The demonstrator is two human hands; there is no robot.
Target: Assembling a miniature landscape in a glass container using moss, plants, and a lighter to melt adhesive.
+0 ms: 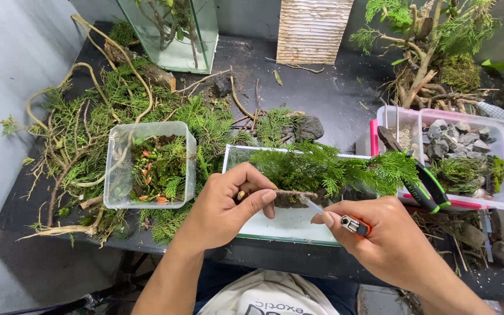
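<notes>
Both hands work over the glass tank (287,224). Left hand (223,207) pinches a leafy twig (322,169) — long axis horizontal, foliage rightward. Right hand (389,239) grips an orange-bodied glue applicator (345,220), nozzle touching the twig's base — just beside the left fingertips.

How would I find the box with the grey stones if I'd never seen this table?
Look to the right end of the dark table, past the glass tank. There sits a clear plastic box with a pink rim. Only it holds grey stones; the other clear box, on the left, holds moss and orange bits.
</notes>
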